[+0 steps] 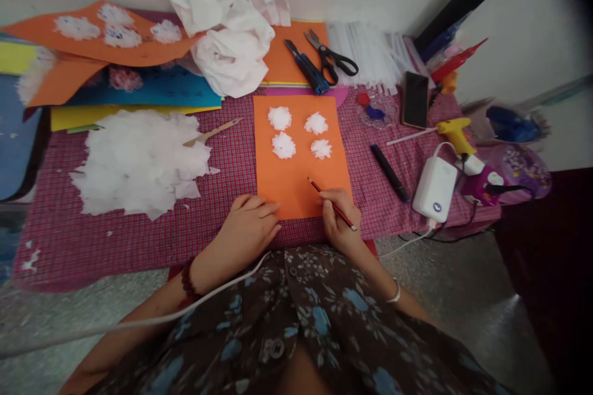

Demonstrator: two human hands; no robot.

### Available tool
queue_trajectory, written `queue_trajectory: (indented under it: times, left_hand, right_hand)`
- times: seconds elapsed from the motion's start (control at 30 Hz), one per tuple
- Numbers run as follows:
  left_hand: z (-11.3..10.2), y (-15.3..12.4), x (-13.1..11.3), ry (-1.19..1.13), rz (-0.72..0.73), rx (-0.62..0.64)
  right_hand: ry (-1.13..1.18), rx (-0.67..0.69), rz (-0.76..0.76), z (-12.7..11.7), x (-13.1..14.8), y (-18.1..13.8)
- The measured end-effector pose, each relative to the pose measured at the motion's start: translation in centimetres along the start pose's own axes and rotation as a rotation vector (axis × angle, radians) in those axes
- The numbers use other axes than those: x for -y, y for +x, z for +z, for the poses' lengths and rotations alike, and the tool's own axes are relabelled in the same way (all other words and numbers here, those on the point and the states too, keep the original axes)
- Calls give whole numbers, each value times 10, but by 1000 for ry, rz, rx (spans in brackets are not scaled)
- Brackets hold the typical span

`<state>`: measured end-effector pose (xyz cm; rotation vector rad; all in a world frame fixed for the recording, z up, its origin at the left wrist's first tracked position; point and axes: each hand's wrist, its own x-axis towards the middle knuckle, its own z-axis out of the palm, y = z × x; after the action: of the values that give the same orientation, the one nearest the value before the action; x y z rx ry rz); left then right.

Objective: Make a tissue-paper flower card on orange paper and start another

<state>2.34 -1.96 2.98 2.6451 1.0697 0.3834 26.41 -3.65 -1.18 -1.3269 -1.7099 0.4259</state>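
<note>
An orange paper sheet [285, 182] lies in front of me on the checked tablecloth. Four white tissue tufts sit on its upper half, among them an upper left tuft [280, 118] and a lower right tuft [321, 149]. My right hand [340, 216] grips a red and black pencil [315, 185], its tip over the sheet's lower half; whether the tip touches the paper I cannot tell. At the sheet's lower left edge rests my left hand [250, 225], fingers laid out flat and holding nothing.
White tissue pieces [139, 157] are heaped at left beside a wooden clothespin-like stick [215, 132]. Behind are crumpled white tissue [234, 55], a box cutter [306, 66] and scissors [331, 55]. At right lie a marker [389, 171], phone [415, 99], glue gun [456, 133] and white power bank [434, 188].
</note>
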Motion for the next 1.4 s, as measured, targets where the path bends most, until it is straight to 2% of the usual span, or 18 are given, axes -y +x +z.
queue_trajectory:
  times: [0.37,0.73,0.87,0.97,1.07,1.13,1.23,1.4]
  left_hand:
    - [0,-2,-4,5,-43,66]
    - [1,-14,-9,39,-117,58]
    - [3,-20,-10,10,-126,50]
    - [4,-24,-10,-29,-113,55]
    - [7,-28,-9,-53,-119,41]
    - [10,-30,-7,-75,-122,19]
    - [15,-33,-1,-103,-117,-37]
    - [20,-38,12,-85,-127,-133]
  right_hand:
    - [49,66,-31,1,8,-13]
    - [73,83,-101,2,21,-21]
    - [157,96,-31,4,26,-24]
    - [340,123,189,5,30,-25]
    - [559,77,440,5,26,-19]
    - [604,-10,490,3,19,-9]
    - [525,-75,429,0,6,13]
    - [396,-34,300,2,-9,44]
